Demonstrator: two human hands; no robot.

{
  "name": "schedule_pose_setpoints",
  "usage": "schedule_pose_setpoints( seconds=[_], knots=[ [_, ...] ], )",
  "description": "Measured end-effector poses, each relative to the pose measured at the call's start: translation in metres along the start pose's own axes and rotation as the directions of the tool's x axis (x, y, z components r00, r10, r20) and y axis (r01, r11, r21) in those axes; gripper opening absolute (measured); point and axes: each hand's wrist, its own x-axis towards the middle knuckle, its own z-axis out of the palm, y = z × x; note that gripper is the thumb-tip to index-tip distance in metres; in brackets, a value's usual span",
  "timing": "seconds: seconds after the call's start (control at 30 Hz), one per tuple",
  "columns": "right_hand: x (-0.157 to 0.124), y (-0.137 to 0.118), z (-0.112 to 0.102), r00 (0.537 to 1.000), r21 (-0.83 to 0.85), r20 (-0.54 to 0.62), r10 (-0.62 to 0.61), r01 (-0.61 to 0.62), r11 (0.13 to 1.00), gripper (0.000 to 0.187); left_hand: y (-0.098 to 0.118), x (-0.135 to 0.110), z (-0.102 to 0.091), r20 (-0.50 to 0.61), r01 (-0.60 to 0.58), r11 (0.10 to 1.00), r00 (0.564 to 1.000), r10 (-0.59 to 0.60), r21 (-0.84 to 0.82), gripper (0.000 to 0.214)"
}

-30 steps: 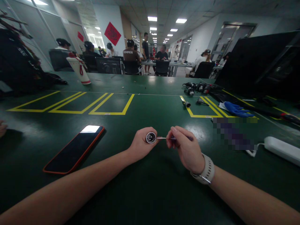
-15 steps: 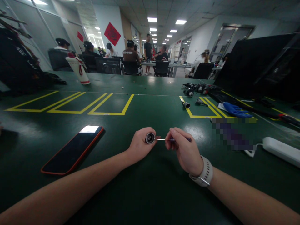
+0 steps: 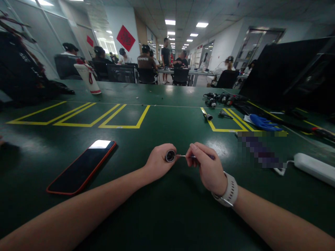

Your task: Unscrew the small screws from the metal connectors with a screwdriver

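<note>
Curled around a round metal part [image 3: 170, 156], the left hand [image 3: 158, 161] holds it above the green table [image 3: 157, 219], hollow end facing the person. The right hand [image 3: 206, 165] pinches a thin-shafted tool [image 3: 181, 156] that points at the part's side; I can't tell whether its tip touches. An orange-edged phone [image 3: 81, 169] lies left.

The cylindrical part [image 3: 170, 156] has a metal-looking rim, and the tool [image 3: 181, 156] a thin, shiny metal shaft. The tabletop [image 3: 149, 219] is smooth with a soft gloss. The phone [image 3: 81, 168] shows a glossy, glass-like screen. The watch strap [image 3: 231, 189] looks matt and rubbery; the white block [image 3: 314, 168], smooth plastic.
</note>
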Motion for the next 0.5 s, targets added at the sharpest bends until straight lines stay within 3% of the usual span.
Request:
schedule_pose_setpoints(
  seconds=[0.17,0.33,0.43,0.5],
  knots=[
    [0.0056,0.0001,0.0012,0.978,0.206,-0.068,0.196,-0.178,0.962,0.03,0.0002,-0.0004,0.0004,-0.003,-0.014,0.999,1.0,0.014,-0.032,0.015],
    [0.0088,0.001,0.0033,0.952,0.368,-0.058,0.299,-0.258,0.893,0.028,0.0001,0.0004,-0.0002,0.0,0.011,0.999,1.0,-0.011,-0.045,0.015],
    [0.0081,0.0013,0.0025,0.96,0.341,-0.076,0.27,-0.23,0.912,0.029,-0.0003,0.001,0.0,-0.005,0.028,0.998,1.0,-0.028,-0.049,0.015],
    [0.0067,0.0009,0.0008,0.979,0.234,-0.095,0.178,-0.152,0.96,0.03,-0.0007,0.0012,0.0002,-0.006,0.038,0.998,0.999,-0.038,-0.042,0.014]
  ],
)
